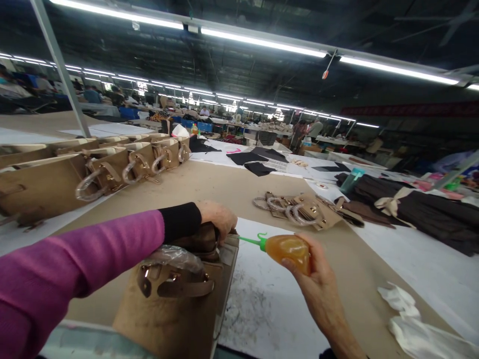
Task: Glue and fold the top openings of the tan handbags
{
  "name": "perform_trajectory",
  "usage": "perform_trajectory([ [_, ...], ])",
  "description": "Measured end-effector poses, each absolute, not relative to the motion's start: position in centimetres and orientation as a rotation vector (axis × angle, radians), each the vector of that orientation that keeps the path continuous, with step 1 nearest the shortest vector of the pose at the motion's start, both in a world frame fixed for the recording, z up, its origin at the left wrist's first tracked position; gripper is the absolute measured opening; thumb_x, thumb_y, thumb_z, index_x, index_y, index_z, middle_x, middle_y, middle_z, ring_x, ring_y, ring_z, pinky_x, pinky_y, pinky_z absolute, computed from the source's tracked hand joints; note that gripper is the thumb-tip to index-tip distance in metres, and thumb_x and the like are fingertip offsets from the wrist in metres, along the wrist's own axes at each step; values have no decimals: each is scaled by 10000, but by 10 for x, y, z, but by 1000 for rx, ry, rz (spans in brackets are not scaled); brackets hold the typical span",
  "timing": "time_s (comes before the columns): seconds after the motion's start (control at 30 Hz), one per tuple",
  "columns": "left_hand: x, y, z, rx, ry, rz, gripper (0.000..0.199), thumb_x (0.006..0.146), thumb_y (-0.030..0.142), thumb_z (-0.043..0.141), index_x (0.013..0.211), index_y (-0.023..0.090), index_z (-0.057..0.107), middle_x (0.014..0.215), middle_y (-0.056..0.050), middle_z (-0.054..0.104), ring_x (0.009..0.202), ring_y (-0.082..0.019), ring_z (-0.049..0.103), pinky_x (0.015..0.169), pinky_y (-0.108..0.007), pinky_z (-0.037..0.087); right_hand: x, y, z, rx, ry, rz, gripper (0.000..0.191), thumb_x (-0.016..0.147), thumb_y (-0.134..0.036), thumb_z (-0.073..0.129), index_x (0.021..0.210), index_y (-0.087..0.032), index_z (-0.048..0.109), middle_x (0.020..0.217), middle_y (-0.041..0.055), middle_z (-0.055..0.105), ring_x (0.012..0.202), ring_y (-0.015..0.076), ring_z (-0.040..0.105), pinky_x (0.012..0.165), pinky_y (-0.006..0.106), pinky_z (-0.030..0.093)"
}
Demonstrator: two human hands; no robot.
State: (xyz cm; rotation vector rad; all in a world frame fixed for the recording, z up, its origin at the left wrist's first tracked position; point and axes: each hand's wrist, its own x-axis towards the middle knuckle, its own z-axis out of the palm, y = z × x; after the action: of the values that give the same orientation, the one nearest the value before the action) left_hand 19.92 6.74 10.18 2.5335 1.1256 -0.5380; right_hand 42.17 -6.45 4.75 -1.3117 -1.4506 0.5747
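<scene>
A tan handbag [175, 314] lies in front of me, with its plastic-wrapped handle [175, 258] and brass-coloured fittings facing up. My left hand [219, 217] reaches across it and grips its far edge, next to a dark brown part [200, 242]; the fingertips are partly hidden. In my right hand [318, 271] is a squeeze bottle [290, 252] of amber liquid, held on its side. Its thin green nozzle [250, 241] points left, and the tip is at the bag's edge close to my left fingers.
Rows of similar handbags [48, 182] stand at the left. Bag panels with wrapped handles [295, 209] lie ahead on brown paper. To the right are dark fabric [422, 209], a teal bottle [352, 180] and crumpled white material [419, 324]. A metal post [62, 70] rises at the left.
</scene>
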Motion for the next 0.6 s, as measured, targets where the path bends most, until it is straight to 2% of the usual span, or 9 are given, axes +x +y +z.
perform_trajectory([
  [0.13,202,64,108,2494,1115,-717,288,554,262,795,816,179,708,805,-52,689,629,-170,563,530,-246,415,425,-62,45,-1324,-1479,566,443,774,-438,679,1145,-266,506,1035,14,586,886,233,559,787,337,457],
  [0.27,205,66,104,2477,1072,-757,287,577,248,778,847,176,713,824,-50,692,644,-170,569,521,-239,406,425,-60,40,-1315,-1498,546,426,784,-422,673,1146,-270,507,1091,14,564,933,226,544,839,329,434],
  [0.43,206,64,105,2470,1061,-758,275,591,161,747,864,150,713,854,-60,699,667,-172,575,539,-236,408,425,-59,38,-1273,-1515,545,406,785,-410,684,1131,-279,515,1080,4,564,926,215,541,834,309,433],
  [0.6,206,60,112,2416,1183,-792,355,603,210,728,953,160,704,919,-77,701,711,-213,588,578,-273,439,429,-64,37,-1275,-1601,629,392,795,-408,685,1125,-271,523,1073,17,568,913,230,547,786,310,458],
])
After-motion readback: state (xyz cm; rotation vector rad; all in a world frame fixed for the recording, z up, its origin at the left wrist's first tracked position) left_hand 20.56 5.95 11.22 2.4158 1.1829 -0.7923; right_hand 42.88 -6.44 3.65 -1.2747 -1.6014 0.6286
